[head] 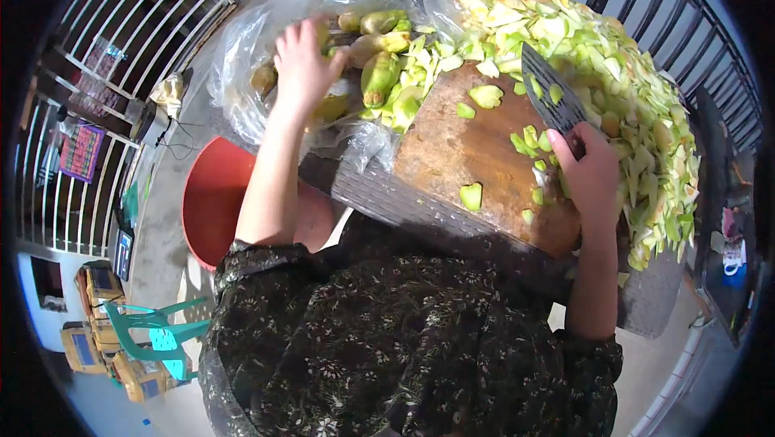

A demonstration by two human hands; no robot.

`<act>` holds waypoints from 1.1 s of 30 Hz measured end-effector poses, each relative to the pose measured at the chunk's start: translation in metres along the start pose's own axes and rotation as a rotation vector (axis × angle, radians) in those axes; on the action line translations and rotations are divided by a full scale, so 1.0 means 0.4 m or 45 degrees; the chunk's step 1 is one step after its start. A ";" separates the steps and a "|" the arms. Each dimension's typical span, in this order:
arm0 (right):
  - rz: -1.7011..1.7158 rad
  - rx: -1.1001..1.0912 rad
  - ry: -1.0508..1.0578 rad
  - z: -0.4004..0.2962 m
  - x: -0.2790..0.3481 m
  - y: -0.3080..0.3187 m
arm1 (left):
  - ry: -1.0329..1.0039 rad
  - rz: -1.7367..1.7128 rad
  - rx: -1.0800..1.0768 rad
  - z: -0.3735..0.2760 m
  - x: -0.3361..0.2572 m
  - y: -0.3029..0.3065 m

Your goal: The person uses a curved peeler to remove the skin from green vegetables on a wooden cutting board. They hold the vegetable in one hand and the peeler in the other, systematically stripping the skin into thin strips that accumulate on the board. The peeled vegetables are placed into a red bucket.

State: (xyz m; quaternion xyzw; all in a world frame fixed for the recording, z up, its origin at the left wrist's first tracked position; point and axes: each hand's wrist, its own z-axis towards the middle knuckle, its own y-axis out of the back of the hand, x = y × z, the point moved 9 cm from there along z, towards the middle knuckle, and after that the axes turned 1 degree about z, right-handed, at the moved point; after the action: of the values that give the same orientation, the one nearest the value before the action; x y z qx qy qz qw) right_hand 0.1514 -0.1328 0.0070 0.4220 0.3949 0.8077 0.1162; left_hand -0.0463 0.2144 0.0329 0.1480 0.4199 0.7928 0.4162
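My left hand (pixel 306 64) is over a clear plastic bag (pixel 242 67), fingers spread, beside whole knobbly green-yellow vegetables or fruits (pixel 381 79). No item shows plainly in its grasp, though the far fingertips are blurred. In my right hand (pixel 590 170) is the handle of a broad dark-bladed kitchen knife (pixel 551 91). The blade points away and up to the left, and small green slices stick to it. Below it lies a worn wooden cutting board (pixel 460 152) with several loose green pieces (pixel 471 196) on it. A large heap of thin pale-green slices (pixel 642 116) covers the board's far and right sides.
A dark woven-textured tabletop (pixel 387 194) supports the board. Below its left edge stands a red plastic tub (pixel 212 201). A green plastic chair (pixel 151 328) and stacked cardboard boxes (pixel 100 340) are at lower left. White window bars (pixel 145 13) and a dark metal railing (pixel 684 31) flank the space.
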 end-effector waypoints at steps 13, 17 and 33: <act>0.061 -0.063 0.133 -0.006 0.009 -0.003 | 0.179 -0.274 0.750 -0.087 -0.068 -0.197; 0.051 -0.087 0.101 -0.004 -0.005 0.010 | 0.833 -1.891 0.888 -0.128 -0.093 -0.199; 0.215 -0.106 0.607 -0.070 0.144 0.035 | 1.143 -2.951 1.022 -0.106 -0.505 -0.177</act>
State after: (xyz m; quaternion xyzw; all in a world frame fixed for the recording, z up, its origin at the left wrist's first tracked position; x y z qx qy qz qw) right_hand 0.0963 -0.1271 0.0422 0.2459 0.3409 0.9068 -0.0310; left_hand 0.0898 0.0543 -0.0254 -0.4604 0.6098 -0.2244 0.6048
